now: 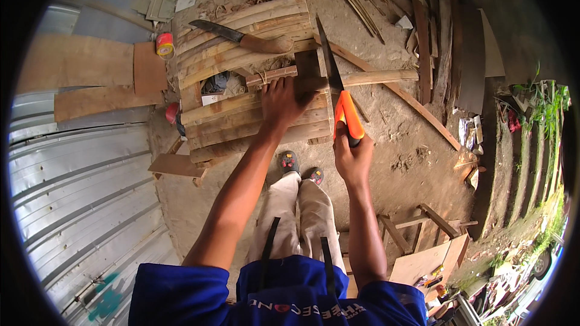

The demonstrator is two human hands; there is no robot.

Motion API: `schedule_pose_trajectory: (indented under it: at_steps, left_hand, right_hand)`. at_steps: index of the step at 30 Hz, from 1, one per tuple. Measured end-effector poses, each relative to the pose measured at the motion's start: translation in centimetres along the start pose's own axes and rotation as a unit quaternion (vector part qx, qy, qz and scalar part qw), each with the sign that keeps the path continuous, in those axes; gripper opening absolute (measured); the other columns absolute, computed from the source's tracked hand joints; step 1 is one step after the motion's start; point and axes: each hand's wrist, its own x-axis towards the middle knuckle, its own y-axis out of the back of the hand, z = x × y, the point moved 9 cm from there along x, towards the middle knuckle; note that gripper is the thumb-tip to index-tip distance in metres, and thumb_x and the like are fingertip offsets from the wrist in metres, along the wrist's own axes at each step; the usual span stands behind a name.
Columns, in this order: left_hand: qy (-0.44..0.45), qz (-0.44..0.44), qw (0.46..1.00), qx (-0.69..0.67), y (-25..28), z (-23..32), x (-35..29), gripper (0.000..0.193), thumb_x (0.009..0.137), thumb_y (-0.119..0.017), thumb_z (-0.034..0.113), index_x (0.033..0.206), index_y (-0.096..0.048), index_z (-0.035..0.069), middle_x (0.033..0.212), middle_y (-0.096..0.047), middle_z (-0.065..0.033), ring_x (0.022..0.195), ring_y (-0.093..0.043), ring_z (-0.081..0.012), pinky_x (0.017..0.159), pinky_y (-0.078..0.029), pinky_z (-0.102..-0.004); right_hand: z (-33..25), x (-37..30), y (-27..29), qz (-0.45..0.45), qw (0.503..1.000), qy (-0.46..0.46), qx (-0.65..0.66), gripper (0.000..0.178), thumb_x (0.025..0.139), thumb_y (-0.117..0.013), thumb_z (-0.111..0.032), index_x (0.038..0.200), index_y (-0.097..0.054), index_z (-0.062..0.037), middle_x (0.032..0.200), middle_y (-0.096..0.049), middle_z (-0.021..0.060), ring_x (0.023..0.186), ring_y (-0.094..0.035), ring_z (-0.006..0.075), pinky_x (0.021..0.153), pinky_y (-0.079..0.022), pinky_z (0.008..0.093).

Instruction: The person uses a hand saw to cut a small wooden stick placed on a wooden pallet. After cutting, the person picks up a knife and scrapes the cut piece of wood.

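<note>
A low slatted wooden bench stands before me, with an open gap across its middle. My left hand presses down at the gap, its fingers bent over a short dark wooden board. A narrow wood strip with thin string around it lies just beyond those fingertips. In my right hand, the fingers wrap around the orange handle of a handsaw. Its dark blade points away from me, beside the board's right end; whether they touch I cannot tell. A machete with a wooden handle rests on the far slats.
A long plank and a shorter one lie right of the bench. Corrugated metal sheeting borders the left. A red and yellow can stands by the bench's far-left side. A wooden frame sits at my lower right.
</note>
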Motion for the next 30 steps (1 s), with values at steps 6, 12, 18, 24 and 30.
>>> schedule_pose_trajectory:
  at_steps: [6,12,18,24,30]
  left_hand:
    - [0.058,-0.108,0.991,-0.047,-0.9,-1.4,-0.4,0.037,0.093,-0.052,0.039,0.098,-0.063,0.005,0.094,-0.066,-0.015,0.093,-0.061,-0.031,0.084,-0.043,-0.0444]
    - [0.034,-0.056,0.994,-0.083,0.3,-0.7,-2.0,0.033,0.096,-0.048,0.025,0.119,-0.057,0.003,0.115,-0.063,-0.0148,0.112,-0.056,-0.0298,0.101,-0.035,-0.0457]
    - [0.006,0.057,0.998,0.027,2.4,1.7,-4.1,0.037,0.096,-0.046,0.024,0.124,-0.054,0.002,0.127,-0.058,-0.0169,0.12,-0.051,-0.0303,0.108,-0.031,-0.0461]
    - [0.183,-0.153,0.966,-0.103,-0.9,-3.2,0.6,0.052,0.099,-0.039,0.039,0.085,-0.069,-0.002,0.092,-0.068,-0.0258,0.093,-0.066,-0.0394,0.084,-0.05,-0.0465]
    - [0.186,-0.21,0.958,-0.057,-2.6,-4.1,1.5,0.067,0.098,-0.037,0.052,0.08,-0.071,-0.003,0.083,-0.067,-0.0294,0.085,-0.066,-0.0441,0.08,-0.052,-0.0509]
  right_hand:
    - [0.2,-1.4,0.2,-0.028,0.999,0.029,0.026,0.018,0.093,-0.059,-0.011,0.082,-0.058,0.0033,0.06,-0.052,-0.0004,0.059,-0.045,0.005,0.051,-0.039,0.0257]
    - [3.1,-4.1,0.5,-0.023,0.999,-0.027,0.03,0.013,0.09,-0.06,-0.008,0.085,-0.059,0.0038,0.063,-0.054,0.0008,0.059,-0.049,0.0054,0.053,-0.042,0.0251]
    - [2.2,-4.1,1.1,-0.014,0.999,0.046,0.01,0.014,0.09,-0.06,-0.009,0.082,-0.059,0.0028,0.06,-0.055,0.0031,0.056,-0.048,0.0062,0.051,-0.042,0.0262]
    - [2.5,-3.7,0.9,-0.026,0.999,0.039,0.003,0.015,0.089,-0.061,-0.009,0.081,-0.058,0.0031,0.059,-0.055,0.0057,0.055,-0.049,0.0067,0.051,-0.042,0.0268]
    - [2.7,-4.1,1.0,-0.008,1.0,0.026,0.009,0.022,0.09,-0.062,-0.011,0.074,-0.057,0.0026,0.056,-0.051,0.0005,0.053,-0.044,0.0051,0.048,-0.037,0.0261]
